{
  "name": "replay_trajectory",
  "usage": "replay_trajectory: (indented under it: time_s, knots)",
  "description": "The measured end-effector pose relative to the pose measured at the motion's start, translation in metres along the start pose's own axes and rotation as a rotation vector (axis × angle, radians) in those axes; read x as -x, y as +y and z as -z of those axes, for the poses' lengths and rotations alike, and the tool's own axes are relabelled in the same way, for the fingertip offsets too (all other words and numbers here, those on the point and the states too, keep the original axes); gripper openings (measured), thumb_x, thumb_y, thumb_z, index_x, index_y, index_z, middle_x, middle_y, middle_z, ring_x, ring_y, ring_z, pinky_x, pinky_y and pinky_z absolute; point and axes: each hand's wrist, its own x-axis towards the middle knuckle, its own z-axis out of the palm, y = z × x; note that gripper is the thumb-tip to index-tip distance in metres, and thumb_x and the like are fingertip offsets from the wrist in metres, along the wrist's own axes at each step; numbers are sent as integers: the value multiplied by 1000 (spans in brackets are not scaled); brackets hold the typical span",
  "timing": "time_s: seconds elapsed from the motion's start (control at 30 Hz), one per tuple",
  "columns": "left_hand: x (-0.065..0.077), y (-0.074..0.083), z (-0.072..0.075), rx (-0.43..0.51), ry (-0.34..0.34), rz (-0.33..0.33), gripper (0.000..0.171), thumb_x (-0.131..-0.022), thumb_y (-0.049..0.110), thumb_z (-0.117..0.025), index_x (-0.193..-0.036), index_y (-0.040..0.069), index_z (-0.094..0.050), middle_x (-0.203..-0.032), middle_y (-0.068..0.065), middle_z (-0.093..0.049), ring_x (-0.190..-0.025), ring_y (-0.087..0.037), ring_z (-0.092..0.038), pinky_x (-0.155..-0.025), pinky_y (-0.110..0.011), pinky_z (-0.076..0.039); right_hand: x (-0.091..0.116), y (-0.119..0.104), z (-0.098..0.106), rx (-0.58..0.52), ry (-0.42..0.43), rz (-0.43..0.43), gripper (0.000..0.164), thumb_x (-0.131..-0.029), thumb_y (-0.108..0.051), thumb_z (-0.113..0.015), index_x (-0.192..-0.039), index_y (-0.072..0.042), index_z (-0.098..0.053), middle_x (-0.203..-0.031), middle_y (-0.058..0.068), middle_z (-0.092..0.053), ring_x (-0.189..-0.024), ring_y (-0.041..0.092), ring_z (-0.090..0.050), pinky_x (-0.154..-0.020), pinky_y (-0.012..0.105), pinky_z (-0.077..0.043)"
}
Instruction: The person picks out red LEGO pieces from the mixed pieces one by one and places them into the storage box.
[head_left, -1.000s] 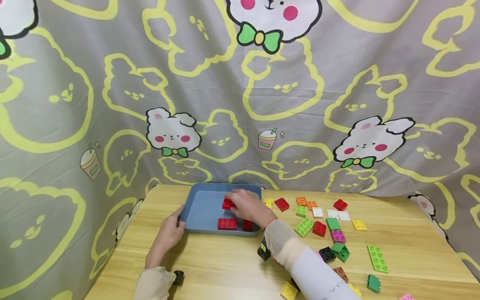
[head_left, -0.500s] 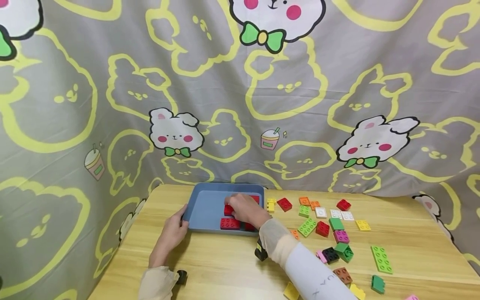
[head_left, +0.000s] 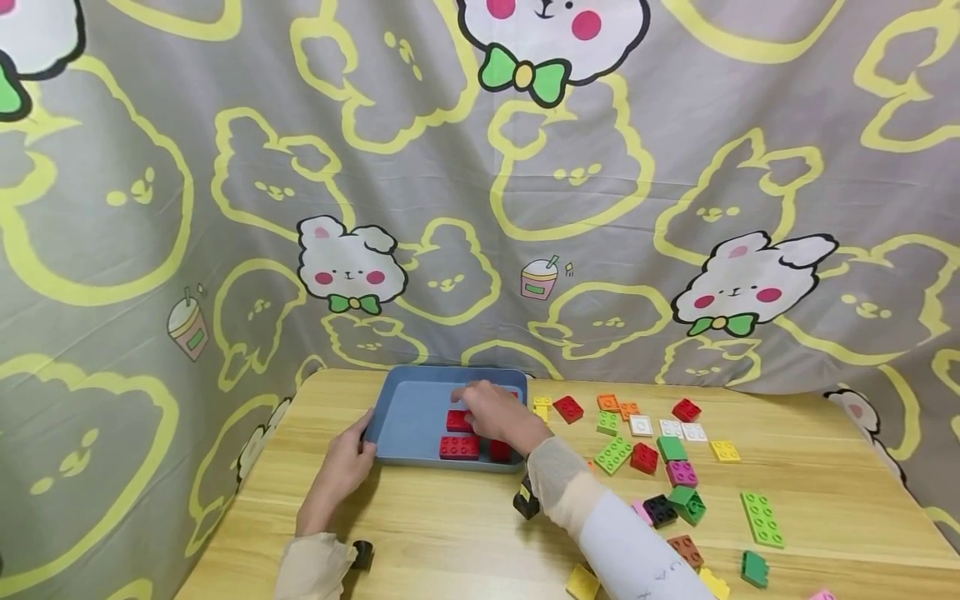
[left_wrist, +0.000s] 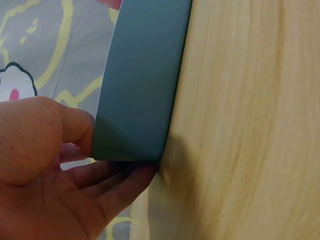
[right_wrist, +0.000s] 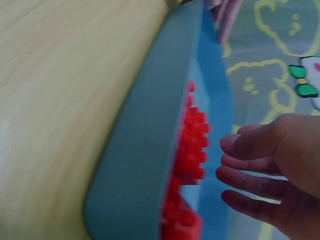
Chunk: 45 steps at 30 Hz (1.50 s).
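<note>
A shallow blue tray (head_left: 408,417) lies on the table in the head view, with several red toy building bricks in its right half. One red brick (head_left: 459,448) lies near the front wall. Just behind it is another red brick (head_left: 457,421). My left hand (head_left: 347,465) grips the tray's left front corner; in the left wrist view its thumb is at the rim and its fingers are under the corner. Over the bricks hovers my right hand (head_left: 495,415), partly hiding them. The right wrist view shows that hand (right_wrist: 272,172) with spread fingers and nothing between them.
Loose bricks cover the table right of the tray, among them a red brick (head_left: 568,409), a lime green brick (head_left: 762,518) and a white brick (head_left: 641,426). A patterned curtain (head_left: 465,325) hangs directly behind the tray.
My right hand has set the red brick down behind the front one, released it and lifted slightly away. The left hand has stayed on the tray corner.
</note>
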Motion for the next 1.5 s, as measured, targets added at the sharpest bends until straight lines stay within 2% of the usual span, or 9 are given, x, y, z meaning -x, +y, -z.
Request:
replay_trajectory:
  time_s: [0.3, 0.5, 0.7, 0.87, 1.0, 1.13, 1.23, 1.4, 1.5]
  knots:
    - [1, -2, 1, 9, -21, 10, 61, -91, -4, -46, -150, -9, -32, -146, -35, -38, -61, -22, -44, -50, -28, -37, 45, 1, 37, -53, 110, 37, 33, -88, -7, -67, -121, -9, -69, -116, 7, -67, -72, 12, -57, -60, 24, -52]
    - [3, 0, 1, 14, -14, 4, 61, -91, -5, -46, -150, -9, -32, -127, -40, -52, -55, -18, -39, -50, -28, -36, 80, 6, 58, -15, 187, 1, 30, -89, -12, -69, -119, -11, -69, -110, 5, -68, -86, 15, -63, -72, 30, -56]
    - [1, -2, -1, -15, 13, -24, 60, -89, -5, -47, -148, -11, -35, -112, -36, -59, -53, -14, -33, -53, -31, -36, 114, 11, 69, -34, 231, -92, 35, -88, -14, -71, -122, -13, -69, -121, 5, -66, -106, 20, -62, -84, 36, -56]
    - [0, -3, -4, -20, 11, -26, 60, -89, -4, -47, -148, -10, -36, -86, -27, -57, -51, -13, -33, -53, -30, -37, 142, 23, 73, -51, 295, -146, 34, -86, -12, -73, -119, -11, -69, -116, 4, -67, -102, 21, -64, -84, 40, -56]
    - [0, -2, -3, -19, 6, -13, 60, -90, -4, -46, -148, -10, -34, -89, -26, -58, -52, -14, -36, -53, -30, -38, 159, 37, 72, -36, 350, -161, 34, -84, -10, -74, -118, -9, -69, -111, 7, -69, -96, 23, -66, -80, 42, -57]
    - [0, -2, 0, -17, -7, -8, 60, -91, -4, -45, -149, -11, -33, -123, -37, -55, -57, -17, -41, -56, -31, -40, 172, 52, 70, -41, 384, -176, 35, -84, -8, -74, -119, -7, -68, -112, 10, -68, -96, 26, -66, -77, 43, -57]
    - [1, -2, 1, -18, -18, -14, 59, -92, -5, -45, -149, -11, -31, -142, -38, -40, -57, -17, -41, -56, -32, -40, 181, 61, 70, -56, 388, -210, 35, -85, -10, -73, -120, -7, -68, -114, 10, -67, -97, 27, -66, -76, 43, -57]
    - [1, -1, 0, -12, -34, 0, 59, -93, -4, -44, -150, -9, -30, -139, -39, -44, -51, -16, -38, -54, -31, -40, 195, 75, 69, -61, 387, -305, 37, -85, -12, -73, -122, -8, -68, -118, 11, -67, -102, 31, -64, -80, 49, -56]
    - [1, 0, -1, -28, -27, -6, 59, -93, -3, -45, -150, -10, -31, -139, -38, -44, -62, -22, -50, -57, -32, -42, 203, 81, 65, -71, 376, -339, 39, -83, -11, -75, -121, -6, -68, -118, 13, -67, -103, 32, -64, -81, 51, -55]
